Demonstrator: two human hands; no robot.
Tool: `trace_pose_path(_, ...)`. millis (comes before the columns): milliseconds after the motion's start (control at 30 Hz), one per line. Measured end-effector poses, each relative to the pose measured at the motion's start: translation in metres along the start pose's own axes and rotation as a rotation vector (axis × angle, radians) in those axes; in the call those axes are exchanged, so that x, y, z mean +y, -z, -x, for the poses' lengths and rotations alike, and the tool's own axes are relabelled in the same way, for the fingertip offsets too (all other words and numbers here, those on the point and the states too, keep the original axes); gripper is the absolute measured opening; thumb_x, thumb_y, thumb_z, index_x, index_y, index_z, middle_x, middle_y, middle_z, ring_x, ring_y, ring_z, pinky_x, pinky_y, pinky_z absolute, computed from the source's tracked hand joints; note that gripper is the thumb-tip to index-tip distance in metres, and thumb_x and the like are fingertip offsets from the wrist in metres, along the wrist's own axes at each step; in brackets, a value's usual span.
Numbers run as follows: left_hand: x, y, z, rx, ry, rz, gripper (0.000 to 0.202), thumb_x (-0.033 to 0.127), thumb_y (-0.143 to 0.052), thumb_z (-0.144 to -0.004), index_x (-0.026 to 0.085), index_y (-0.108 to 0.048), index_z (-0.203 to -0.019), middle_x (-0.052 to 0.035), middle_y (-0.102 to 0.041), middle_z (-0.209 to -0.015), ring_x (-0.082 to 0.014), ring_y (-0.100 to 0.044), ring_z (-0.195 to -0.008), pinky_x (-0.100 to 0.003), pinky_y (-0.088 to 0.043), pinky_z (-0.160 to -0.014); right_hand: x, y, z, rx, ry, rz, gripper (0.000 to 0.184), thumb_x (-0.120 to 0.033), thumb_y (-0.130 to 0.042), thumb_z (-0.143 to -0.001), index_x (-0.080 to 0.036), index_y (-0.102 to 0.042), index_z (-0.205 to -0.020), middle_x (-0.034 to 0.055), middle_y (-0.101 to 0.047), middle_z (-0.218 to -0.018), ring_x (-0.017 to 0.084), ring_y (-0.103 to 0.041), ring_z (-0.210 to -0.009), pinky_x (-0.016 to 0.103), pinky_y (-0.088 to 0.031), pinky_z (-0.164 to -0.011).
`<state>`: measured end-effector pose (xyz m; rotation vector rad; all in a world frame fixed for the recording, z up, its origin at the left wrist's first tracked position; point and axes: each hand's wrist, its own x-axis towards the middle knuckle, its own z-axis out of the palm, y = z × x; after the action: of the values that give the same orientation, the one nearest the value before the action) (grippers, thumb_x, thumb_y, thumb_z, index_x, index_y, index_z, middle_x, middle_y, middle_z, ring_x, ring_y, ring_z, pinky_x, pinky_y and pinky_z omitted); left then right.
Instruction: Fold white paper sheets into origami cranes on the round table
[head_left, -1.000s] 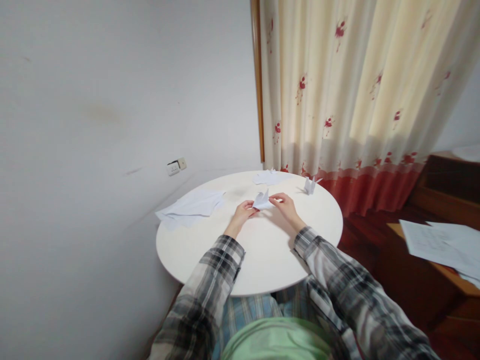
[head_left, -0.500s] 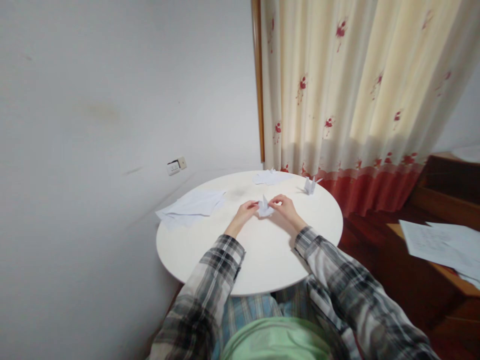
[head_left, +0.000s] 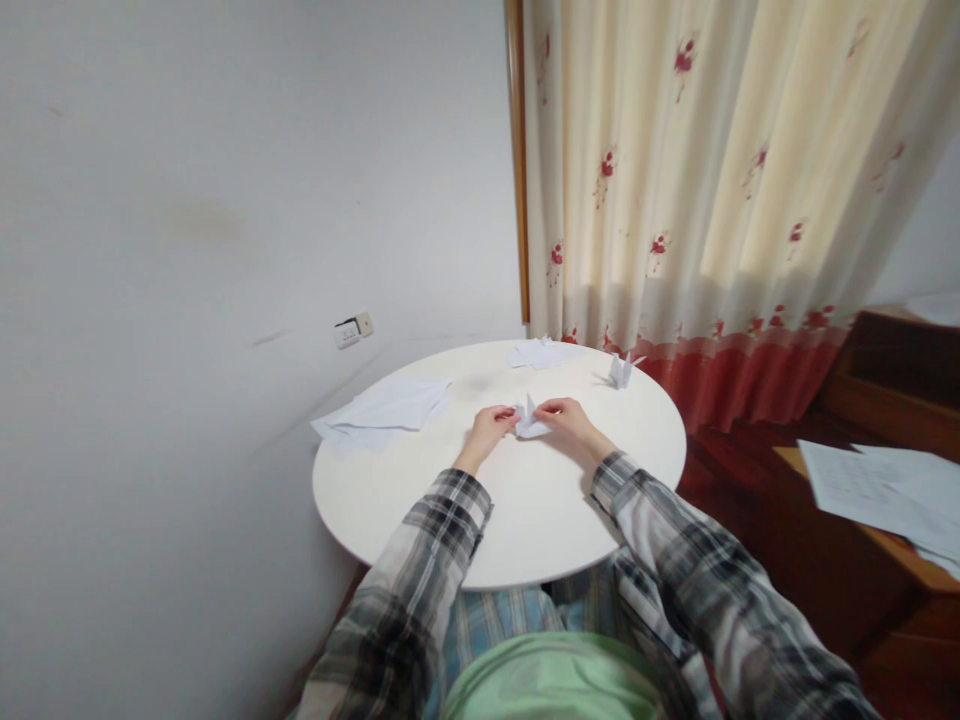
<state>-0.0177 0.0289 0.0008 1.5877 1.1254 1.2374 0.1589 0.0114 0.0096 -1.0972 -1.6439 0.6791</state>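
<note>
Between my two hands, over the middle of the round white table (head_left: 525, 520), is a small folded white paper figure (head_left: 528, 424) with a pointed flap standing up. My left hand (head_left: 493, 426) pinches its left edge between thumb and fingers. The fingers of my right hand (head_left: 564, 416) are closed on its right side. Fine creases are too small to make out. Beyond my right hand, a finished-looking origami crane (head_left: 620, 371) stands upright near the table's right rim.
Loose white sheets (head_left: 390, 405) lie at the table's left edge, and more paper pieces (head_left: 541, 353) lie at the back. A wall with a socket (head_left: 346, 334) borders the left. A curtain (head_left: 660, 200) hangs behind; papers (head_left: 885, 490) rest on wooden furniture at right.
My right hand has shifted slightly left and down along the paper figure. The figure has turned a little, its lower right part showing wider. My left hand stays nearly in place.
</note>
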Motion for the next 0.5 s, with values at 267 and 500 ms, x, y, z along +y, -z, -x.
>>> trace_pose_path(267,0.0007,-0.0001,-0.0004,0.029,0.046,-0.031,0.023,0.028,-0.072,-0.057,0.012,-0.066,-0.072,-0.0032,-0.065,-0.065,-0.0119,-0.057,-0.057,-0.02,-0.04,-0.048,0.005,0.0028,-0.0021,0.02,0.069,0.063,0.013,-0.026,-0.06,-0.065,-0.017,-0.069,-0.061,0.0019,-0.067,-0.061,0.015,-0.058,-0.059,0.025,-0.043,-0.059)
trace_pose_path(500,-0.0017,0.003,-0.0028,0.076,0.075,-0.019,0.019,0.027,-0.07,-0.06,0.013,-0.064,-0.071,-0.0018,-0.063,-0.061,-0.0121,-0.058,-0.054,-0.02,-0.042,-0.048,0.0081,0.0034,-0.0041,0.035,0.057,0.028,0.012,-0.025,-0.06,-0.063,-0.016,-0.067,-0.059,0.0039,-0.067,-0.062,0.017,-0.058,-0.06,0.027,-0.043,-0.061)
